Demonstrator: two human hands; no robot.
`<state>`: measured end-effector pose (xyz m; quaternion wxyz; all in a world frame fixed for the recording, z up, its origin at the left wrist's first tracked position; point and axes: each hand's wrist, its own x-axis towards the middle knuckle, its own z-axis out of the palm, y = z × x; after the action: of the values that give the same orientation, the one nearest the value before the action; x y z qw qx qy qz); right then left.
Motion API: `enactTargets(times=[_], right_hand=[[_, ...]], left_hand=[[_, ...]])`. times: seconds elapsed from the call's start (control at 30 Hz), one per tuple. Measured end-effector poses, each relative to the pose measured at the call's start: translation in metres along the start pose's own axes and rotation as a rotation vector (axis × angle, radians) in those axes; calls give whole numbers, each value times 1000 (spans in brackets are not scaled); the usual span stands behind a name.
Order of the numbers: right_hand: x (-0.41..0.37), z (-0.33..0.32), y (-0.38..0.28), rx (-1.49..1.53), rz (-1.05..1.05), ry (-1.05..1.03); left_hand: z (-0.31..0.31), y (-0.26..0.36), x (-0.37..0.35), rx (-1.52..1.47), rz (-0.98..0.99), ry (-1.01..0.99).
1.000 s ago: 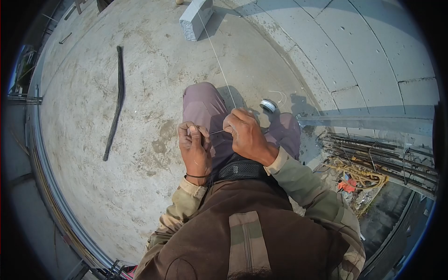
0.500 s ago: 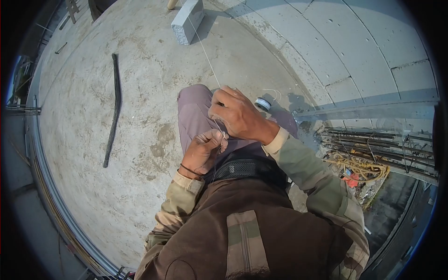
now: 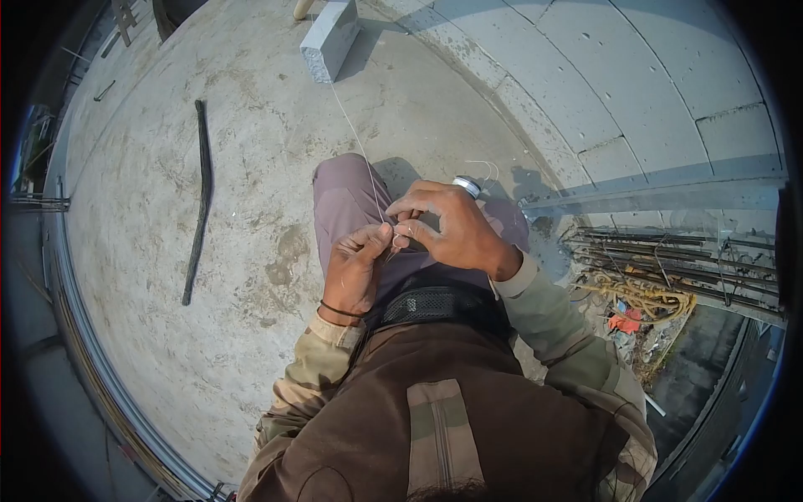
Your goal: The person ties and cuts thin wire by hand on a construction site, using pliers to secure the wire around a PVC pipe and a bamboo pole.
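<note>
My left hand is closed in a pinch on a thin white string, in front of my lap. From my fingertips the string runs up, taut, to a pale grey block on the concrete floor. My right hand meets the left one at the fingertips, thumb and forefinger curved round the same string. A small loop of string shows between both hands. Just beyond my right hand lies a spool of white string, partly hidden by that hand, with a loose end curling from it.
A dark rod-like piece lies on the floor at left. The block wall rises at right. Below it are steel bars, a yellow rope and a red scrap. Metal pipes edge the left side.
My right hand has moved down and right from the taut string and turned, its thumb now at the left fingertips. The left hand keeps its pinch.
</note>
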<state>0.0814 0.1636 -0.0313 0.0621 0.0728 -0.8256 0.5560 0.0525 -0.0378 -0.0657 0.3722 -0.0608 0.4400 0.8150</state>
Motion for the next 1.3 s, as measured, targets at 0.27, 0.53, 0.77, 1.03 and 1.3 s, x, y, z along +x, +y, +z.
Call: enactTargets(times=[0.27,0.53,0.77,1.03,1.3], right_hand=[[2,6,0,-284,-203,64],[-1,13,-1,-45,-166,109],[-4,22,-6,458,168,154],[1,61,-22,404,306,394],[13,61,-23,315,325,355]], left_hand=[[9,1,-2,26,41,119],[-4,11,1,-83,43,71],[10,22,3,-201,112,-41],[15,11,10,-310,224,-94],[14,13,15,-433,268,-66]])
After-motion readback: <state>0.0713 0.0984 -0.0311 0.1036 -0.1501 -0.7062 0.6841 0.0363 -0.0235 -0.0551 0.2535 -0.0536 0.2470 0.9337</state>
